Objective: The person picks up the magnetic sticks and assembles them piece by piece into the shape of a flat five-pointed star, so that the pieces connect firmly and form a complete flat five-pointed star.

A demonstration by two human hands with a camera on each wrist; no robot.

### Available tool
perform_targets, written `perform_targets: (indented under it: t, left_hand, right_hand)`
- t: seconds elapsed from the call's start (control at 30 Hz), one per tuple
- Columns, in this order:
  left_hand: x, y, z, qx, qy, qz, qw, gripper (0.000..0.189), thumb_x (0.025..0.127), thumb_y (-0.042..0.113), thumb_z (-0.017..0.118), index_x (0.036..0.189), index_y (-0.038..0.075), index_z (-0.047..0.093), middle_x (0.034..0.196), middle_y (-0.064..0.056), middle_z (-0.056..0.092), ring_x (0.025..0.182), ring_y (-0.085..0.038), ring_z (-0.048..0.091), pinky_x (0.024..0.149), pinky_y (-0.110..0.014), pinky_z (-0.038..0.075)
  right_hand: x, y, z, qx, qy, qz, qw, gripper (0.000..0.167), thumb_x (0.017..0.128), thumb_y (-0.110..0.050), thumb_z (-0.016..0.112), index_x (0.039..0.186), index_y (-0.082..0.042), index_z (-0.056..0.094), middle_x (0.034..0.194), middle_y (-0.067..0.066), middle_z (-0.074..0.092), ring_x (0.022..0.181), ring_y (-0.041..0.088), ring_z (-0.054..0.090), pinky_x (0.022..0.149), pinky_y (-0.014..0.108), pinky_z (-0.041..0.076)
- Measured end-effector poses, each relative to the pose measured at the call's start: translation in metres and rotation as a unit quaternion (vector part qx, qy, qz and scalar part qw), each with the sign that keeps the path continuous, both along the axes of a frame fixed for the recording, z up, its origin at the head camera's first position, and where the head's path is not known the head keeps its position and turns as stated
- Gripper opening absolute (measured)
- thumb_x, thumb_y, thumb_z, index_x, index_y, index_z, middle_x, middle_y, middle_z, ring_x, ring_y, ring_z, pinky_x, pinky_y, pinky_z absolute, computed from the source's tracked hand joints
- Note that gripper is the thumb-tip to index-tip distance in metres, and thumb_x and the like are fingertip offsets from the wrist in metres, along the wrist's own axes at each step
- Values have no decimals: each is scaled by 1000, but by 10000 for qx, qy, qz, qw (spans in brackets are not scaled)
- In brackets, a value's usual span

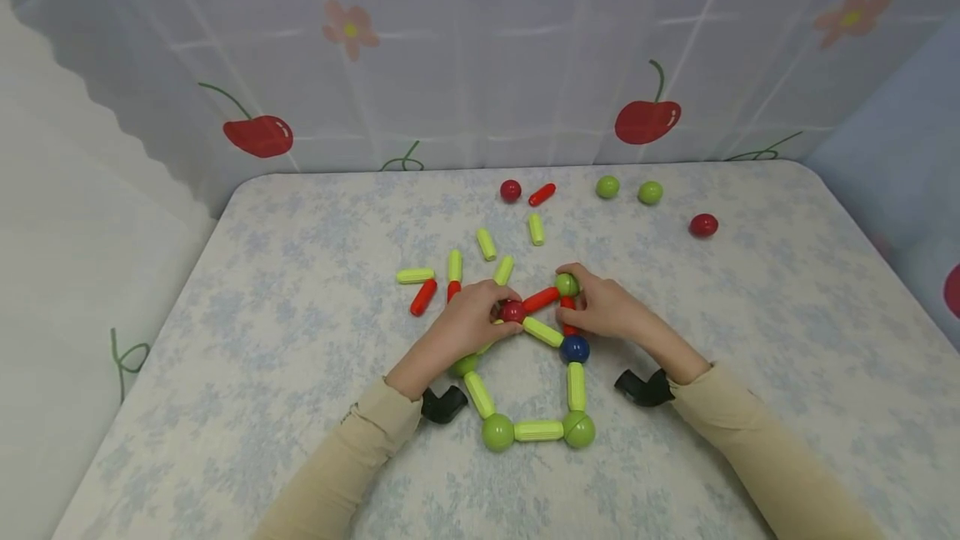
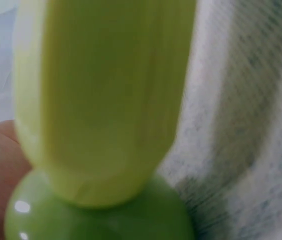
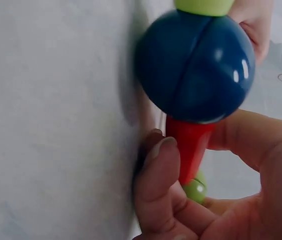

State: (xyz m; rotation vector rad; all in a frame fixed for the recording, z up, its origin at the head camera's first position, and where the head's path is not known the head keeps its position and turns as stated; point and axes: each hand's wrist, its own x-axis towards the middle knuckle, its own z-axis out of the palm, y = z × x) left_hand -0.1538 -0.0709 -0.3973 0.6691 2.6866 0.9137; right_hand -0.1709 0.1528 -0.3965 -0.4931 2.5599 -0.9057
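My left hand [image 1: 471, 317] grips the red ball [image 1: 513, 312] at the top of a ring of balls and yellow-green rods. My right hand [image 1: 603, 305] holds the short red rod [image 3: 188, 147] standing between the blue ball [image 1: 575, 349] and a small green ball [image 1: 566, 284]; its upper fingers touch that green ball. Another red rod [image 1: 542, 300] runs from the red ball to the green one. The left wrist view is filled by a yellow-green rod [image 2: 111, 95] set on a green ball [image 2: 101, 222].
Loose yellow-green rods [image 1: 486, 244] and a red rod [image 1: 423, 297] lie beyond my left hand. Farther back are a red ball [image 1: 511, 191], green balls [image 1: 650, 192] and another red ball [image 1: 703, 225]. A patterned curtain [image 1: 465, 65] hangs behind the table [image 1: 300, 257].
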Motion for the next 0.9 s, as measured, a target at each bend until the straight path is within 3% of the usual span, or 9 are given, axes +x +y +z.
perform_targets:
  t: [0.2,0.33,0.53,0.7,0.9]
  left_hand:
    - [2,-2,-1,-31,-9,-57,10000,30,82,21,75,108,8,67,88,3,56,74,-10,52,63,-22,44]
    - [5,-8,4,-132,-209,-334,9991,29,83,17,73,110,6,66,87,3,57,74,-12,52,64,-22,45]
    - [8,-15,10,-49,-450,-638,9969,30,85,13,71,113,4,65,94,1,61,80,-12,56,69,-22,46]
    - [6,-18,11,89,-474,-593,9971,29,85,14,71,112,5,66,97,1,62,82,-11,58,70,-22,47]
    - [9,-21,10,139,-537,-448,9975,27,85,17,71,110,7,66,92,2,63,76,-9,58,67,-23,47]
  right_hand:
    - [2,3,-2,-176,50,-38,9998,58,90,-22,62,137,-1,35,61,2,49,50,16,45,50,30,35]
    - [6,12,-3,-355,126,133,9992,64,91,-25,63,140,1,31,67,1,55,55,15,49,54,31,40]
    - [30,29,2,-471,22,399,9981,76,87,-26,68,143,-1,23,75,-2,59,61,14,53,57,31,45]
    - [54,28,0,-611,125,469,9970,83,85,-29,71,145,0,20,75,-5,56,60,12,50,55,28,43]
    - [60,22,-5,-690,440,170,9965,76,87,-23,69,144,-2,24,76,-5,57,61,10,50,57,28,43]
